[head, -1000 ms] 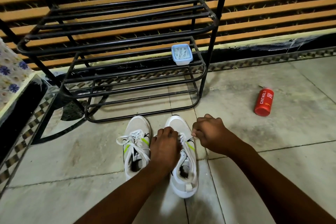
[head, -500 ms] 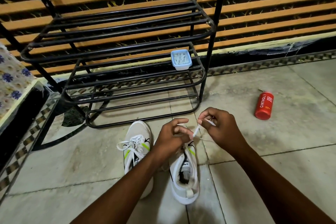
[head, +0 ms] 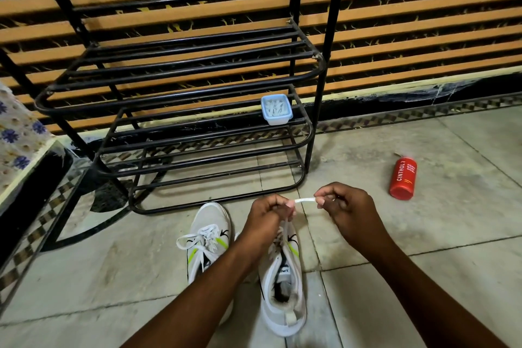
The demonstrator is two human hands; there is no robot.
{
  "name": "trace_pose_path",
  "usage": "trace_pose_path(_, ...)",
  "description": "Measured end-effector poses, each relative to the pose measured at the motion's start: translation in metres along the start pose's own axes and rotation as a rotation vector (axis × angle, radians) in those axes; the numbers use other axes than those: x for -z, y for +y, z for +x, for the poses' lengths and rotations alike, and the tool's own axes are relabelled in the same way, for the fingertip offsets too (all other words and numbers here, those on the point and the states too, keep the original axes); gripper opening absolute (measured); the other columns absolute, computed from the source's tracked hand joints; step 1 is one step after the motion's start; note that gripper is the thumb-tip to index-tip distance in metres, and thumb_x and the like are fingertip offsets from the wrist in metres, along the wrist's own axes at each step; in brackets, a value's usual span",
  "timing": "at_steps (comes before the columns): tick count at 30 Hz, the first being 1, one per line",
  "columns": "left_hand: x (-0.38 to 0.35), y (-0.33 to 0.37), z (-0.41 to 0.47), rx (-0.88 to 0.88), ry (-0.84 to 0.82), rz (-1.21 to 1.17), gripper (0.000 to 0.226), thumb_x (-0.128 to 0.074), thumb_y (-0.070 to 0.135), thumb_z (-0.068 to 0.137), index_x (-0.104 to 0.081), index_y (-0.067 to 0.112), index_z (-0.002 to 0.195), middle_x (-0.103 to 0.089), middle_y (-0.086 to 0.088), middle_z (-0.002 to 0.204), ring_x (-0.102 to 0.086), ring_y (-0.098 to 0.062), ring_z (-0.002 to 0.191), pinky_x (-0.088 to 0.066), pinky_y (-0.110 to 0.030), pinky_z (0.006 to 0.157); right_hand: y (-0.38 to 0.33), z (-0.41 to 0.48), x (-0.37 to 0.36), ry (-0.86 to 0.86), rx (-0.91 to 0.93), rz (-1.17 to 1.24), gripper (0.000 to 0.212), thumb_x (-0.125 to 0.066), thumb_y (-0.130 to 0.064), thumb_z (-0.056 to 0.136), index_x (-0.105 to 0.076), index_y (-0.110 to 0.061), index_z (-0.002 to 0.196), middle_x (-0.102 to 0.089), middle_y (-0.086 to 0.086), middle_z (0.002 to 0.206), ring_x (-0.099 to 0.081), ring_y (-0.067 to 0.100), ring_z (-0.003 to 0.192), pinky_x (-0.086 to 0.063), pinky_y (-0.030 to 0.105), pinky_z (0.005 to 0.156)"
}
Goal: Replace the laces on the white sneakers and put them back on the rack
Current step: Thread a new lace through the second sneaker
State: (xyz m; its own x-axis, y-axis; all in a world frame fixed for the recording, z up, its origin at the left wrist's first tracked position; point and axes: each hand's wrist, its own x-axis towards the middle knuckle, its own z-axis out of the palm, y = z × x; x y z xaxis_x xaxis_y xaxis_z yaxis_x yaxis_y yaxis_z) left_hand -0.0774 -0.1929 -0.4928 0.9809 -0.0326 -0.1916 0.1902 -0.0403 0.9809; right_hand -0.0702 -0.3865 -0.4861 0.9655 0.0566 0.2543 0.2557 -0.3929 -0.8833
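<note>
We see the black rack standing on the tiled floor, and just in front of it the laced sneaker beside the open sneaker, which lies directly beneath our hands. Our left hand and right hand each pinch the white lace, a short stretch taut between them above the shoe's toe, the rest dropping from the left hand toward its eyelets
</note>
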Motion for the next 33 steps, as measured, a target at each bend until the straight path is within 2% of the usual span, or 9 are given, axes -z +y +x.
trace_pose_path(3,0.008,0.001,0.000,0.026,0.015,-0.010,0.009,-0.072,0.015,0.095,-0.075,0.012,0.087,-0.069,0.004,0.070,-0.063,-0.007,0.069,-0.050,-0.019,0.066,0.014,-0.010,0.001,-0.033,-0.046,-0.049,0.014,-0.072,-0.010,0.089,-0.074,-0.023,0.084,-0.067,-0.012,0.066,-0.051,0.004,0.054,-0.035,0.015,0.055)
trace_pose_path(7,0.014,-0.006,0.001,-0.026,-0.006,0.138,0.011,-0.074,0.019,0.094,-0.078,0.011,0.089,-0.073,-0.009,0.080,-0.064,-0.007,0.075,-0.051,-0.022,0.073,0.036,-0.021,0.000,-0.053,-0.073,-0.109,0.017,-0.071,-0.011,0.090,-0.074,-0.026,0.083,-0.069,-0.013,0.070,-0.058,0.009,0.062,-0.046,0.027,0.061)
trace_pose_path(11,0.012,-0.002,0.005,-0.018,0.179,-0.009,0.018,-0.060,0.017,0.103,-0.067,0.006,0.092,-0.067,0.005,0.073,-0.059,-0.001,0.066,-0.045,-0.023,0.067,0.061,-0.031,-0.003,-0.093,-0.056,-0.202,0.023,-0.069,-0.005,0.090,-0.073,-0.026,0.082,-0.068,-0.014,0.073,-0.063,0.009,0.070,-0.046,0.021,0.065)
trace_pose_path(16,0.018,0.006,0.012,0.050,0.312,-0.218,0.014,-0.062,0.015,0.102,-0.067,0.004,0.108,-0.079,-0.004,0.093,-0.066,-0.013,0.081,-0.049,-0.036,0.076,0.088,-0.046,-0.006,-0.178,-0.130,-0.240,0.023,-0.067,-0.004,0.091,-0.073,-0.020,0.076,-0.068,-0.007,0.069,-0.064,0.010,0.071,-0.047,0.025,0.066)
trace_pose_path(21,0.021,0.012,0.011,-0.010,0.294,-0.246,0.013,-0.069,0.007,0.096,-0.068,0.000,0.107,-0.079,-0.011,0.097,-0.071,-0.019,0.089,-0.052,-0.040,0.081,0.096,-0.053,0.000,-0.283,-0.200,-0.367,0.027,-0.064,-0.017,0.093,-0.063,-0.025,0.067,-0.063,-0.001,0.064,-0.059,0.012,0.063,-0.047,0.034,0.065)
trace_pose_path(24,0.022,0.011,0.013,-0.027,0.249,-0.144,0.013,-0.071,0.008,0.095,-0.070,0.005,0.107,-0.080,-0.008,0.099,-0.073,-0.021,0.097,-0.053,-0.039,0.083,0.095,-0.053,0.001,-0.312,-0.206,-0.407,0.020,-0.069,-0.013,0.091,-0.069,-0.015,0.071,-0.064,0.003,0.070,-0.061,0.016,0.070,-0.045,0.034,0.068)
trace_pose_path(29,0.025,-0.021,0.009,-0.103,0.132,0.347,0.022,-0.073,0.011,0.093,-0.072,0.023,0.111,-0.075,0.008,0.112,-0.067,-0.008,0.111,-0.055,-0.034,0.098,0.081,-0.043,-0.009,-0.175,-0.171,-0.288,0.013,-0.080,-0.015,0.083,-0.075,-0.016,0.072,-0.059,0.000,0.069,-0.058,0.009,0.066,-0.039,0.016,0.062)
trace_pose_path(32,0.028,-0.036,-0.006,-0.154,0.188,0.498,0.030,-0.069,0.011,0.095,-0.067,0.025,0.121,-0.069,0.016,0.117,-0.062,0.002,0.112,-0.049,-0.018,0.096,0.058,-0.037,-0.015,-0.188,-0.304,-0.021,0.011,-0.077,-0.012,0.087,-0.075,-0.010,0.076,-0.062,-0.001,0.057,-0.056,0.008,0.050,-0.042,0.018,0.053)
trace_pose_path(33,0.030,-0.039,-0.011,-0.182,0.214,0.524,0.027,-0.069,0.011,0.095,-0.068,0.024,0.119,-0.070,0.016,0.114,-0.063,0.003,0.109,-0.049,-0.017,0.093,0.052,-0.036,-0.017,-0.186,-0.351,0.098,0.012,-0.075,-0.009,0.088,-0.073,-0.005,0.077,-0.061,0.006,0.054,-0.055,0.011,0.045,-0.043,0.020,0.049)
